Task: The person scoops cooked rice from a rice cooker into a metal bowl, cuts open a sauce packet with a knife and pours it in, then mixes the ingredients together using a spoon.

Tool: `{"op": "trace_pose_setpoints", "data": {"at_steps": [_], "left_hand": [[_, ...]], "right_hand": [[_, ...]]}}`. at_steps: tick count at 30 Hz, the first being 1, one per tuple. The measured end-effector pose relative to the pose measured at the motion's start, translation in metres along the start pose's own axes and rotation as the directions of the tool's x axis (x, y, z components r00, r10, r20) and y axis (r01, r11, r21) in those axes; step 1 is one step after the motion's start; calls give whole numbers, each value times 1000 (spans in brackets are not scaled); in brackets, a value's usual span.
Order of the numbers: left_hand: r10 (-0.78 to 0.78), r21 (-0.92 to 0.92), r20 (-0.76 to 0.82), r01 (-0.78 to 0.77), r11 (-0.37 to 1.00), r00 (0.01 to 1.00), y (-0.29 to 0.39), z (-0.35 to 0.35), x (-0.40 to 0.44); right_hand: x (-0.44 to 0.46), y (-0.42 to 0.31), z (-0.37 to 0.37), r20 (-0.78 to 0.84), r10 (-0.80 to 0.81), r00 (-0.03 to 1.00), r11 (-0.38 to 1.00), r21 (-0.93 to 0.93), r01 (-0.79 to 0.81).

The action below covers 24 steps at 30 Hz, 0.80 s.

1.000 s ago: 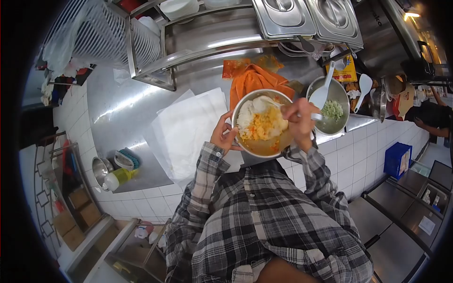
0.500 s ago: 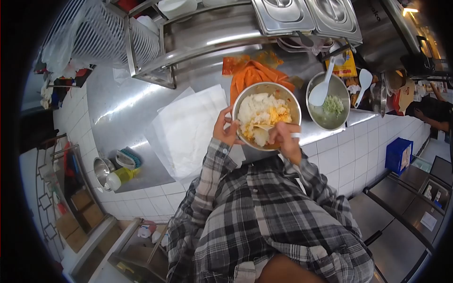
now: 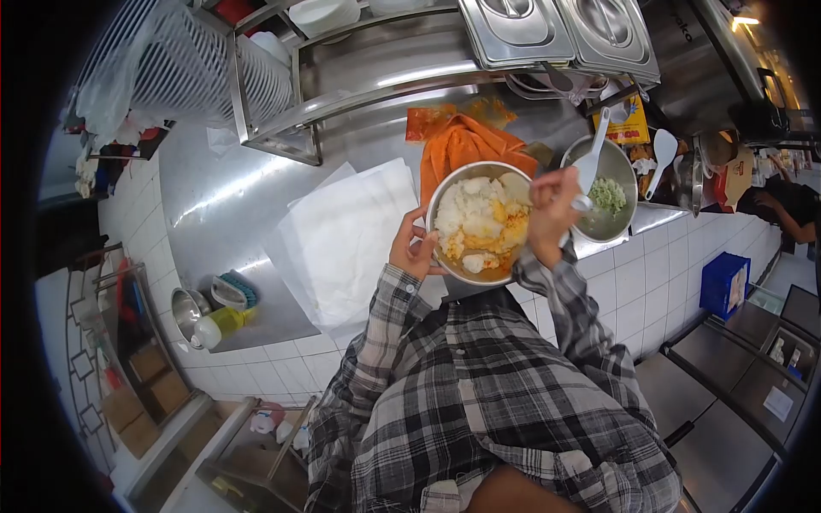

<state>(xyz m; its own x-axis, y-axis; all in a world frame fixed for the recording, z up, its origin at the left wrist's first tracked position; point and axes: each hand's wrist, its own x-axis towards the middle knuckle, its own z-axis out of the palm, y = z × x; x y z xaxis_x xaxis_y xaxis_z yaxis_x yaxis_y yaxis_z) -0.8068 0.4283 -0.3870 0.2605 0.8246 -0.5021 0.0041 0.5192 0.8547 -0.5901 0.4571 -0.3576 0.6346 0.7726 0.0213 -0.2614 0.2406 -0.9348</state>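
A metal bowl [image 3: 464,274] holds white rice [image 3: 469,205], part of it stained orange-yellow by a sauce. My left hand [image 3: 414,246] is closed on the bowl's left rim, thumb on the near side. In my right hand [image 3: 554,209], slightly blurred, is a pale rice paddle [image 3: 516,187]; its blade lies at the upper right of the rice and its handle end sticks out past my fingers. An orange cloth [image 3: 466,147] lies crumpled just beyond the bowl. Close on the right stands a second metal bowl [image 3: 632,184] with chopped green vegetable [image 3: 608,197] and a white spoon [image 3: 589,165].
White paper sheets [image 3: 351,244] lie left of the bowl on the steel counter [image 3: 201,201]. A brush [image 3: 233,291] and a yellow-liquid bottle [image 3: 221,325] sit at the far left. Lidded steel pans [image 3: 517,32] stand at the back. Another person's arm [image 3: 791,221] shows far right.
My right hand has moved right and up, taking the paddle from the lower middle of the rice to its upper right. The bowl has shifted slightly toward me, with my left hand still on it.
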Motion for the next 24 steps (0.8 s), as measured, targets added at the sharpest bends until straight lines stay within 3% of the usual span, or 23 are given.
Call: {"op": "trace_pose_setpoints", "data": {"at_steps": [2, 3, 6, 7, 8, 9, 11, 12, 13, 16, 17, 18, 19, 20, 21, 24], "left_hand": [[-33, 14, -7, 33, 999, 999, 2, -2, 2], [-50, 20, -12, 50, 999, 999, 4, -2, 2], [-22, 2, 25, 22, 1000, 999, 11, -3, 6], [-19, -3, 7, 19, 1000, 1000, 11, -1, 8], [-17, -6, -12, 16, 1000, 1000, 11, 0, 10], [-21, -6, -27, 21, 1000, 999, 10, 0, 10], [-18, -4, -30, 17, 1000, 999, 9, -1, 12], [-16, -5, -30, 16, 1000, 999, 7, 0, 12], [-14, -1, -41, 14, 1000, 999, 6, 2, 13], [-15, 7, -68, 15, 1000, 998, 7, 3, 11], [-22, 0, -68, 22, 1000, 997, 9, 4, 10], [-28, -10, -70, 27, 1000, 997, 11, 5, 11], [-17, 9, -69, 17, 1000, 998, 11, 6, 10], [-6, 26, -71, 8, 1000, 997, 9, 6, 9], [4, 46, -72, -1, 999, 997, 9, 5, 9], [-19, 28, -47, 21, 999, 999, 8, 6, 7]], "right_hand": [[5, 30, 7, -102, 128, 986, 986, 118, -116], [13, 28, 7, -54, 264, 963, 940, 240, -244], [15, 22, -1, 272, 427, 862, 823, 280, -495], [7, 15, -4, 362, 353, 863, 870, 213, -445], [-9, 6, -9, 386, 179, 905, 983, -25, -184], [-30, -5, -10, 444, 16, 896, 962, -250, 107], [-59, -8, -16, 753, -238, 614, 924, -19, 382], [-71, -23, -16, 844, -51, 535, 927, -159, 340], [-80, -8, -27, 889, 12, 458, 897, -212, 387], [-79, 1, -28, 943, -19, 333, 908, -124, 401], [-69, -6, -35, 875, 42, 482, 942, -195, 273], [-60, -10, -32, 741, -64, 668, 995, 1, 95], [-46, -18, -26, 568, -65, 820, 981, -113, 156], [-39, -35, -24, 389, 124, 913, 990, 15, -141], [-29, -38, -16, 346, 233, 909, 912, 247, -328], [-15, 9, -14, -2, 334, 942, 922, 209, -327]]}}
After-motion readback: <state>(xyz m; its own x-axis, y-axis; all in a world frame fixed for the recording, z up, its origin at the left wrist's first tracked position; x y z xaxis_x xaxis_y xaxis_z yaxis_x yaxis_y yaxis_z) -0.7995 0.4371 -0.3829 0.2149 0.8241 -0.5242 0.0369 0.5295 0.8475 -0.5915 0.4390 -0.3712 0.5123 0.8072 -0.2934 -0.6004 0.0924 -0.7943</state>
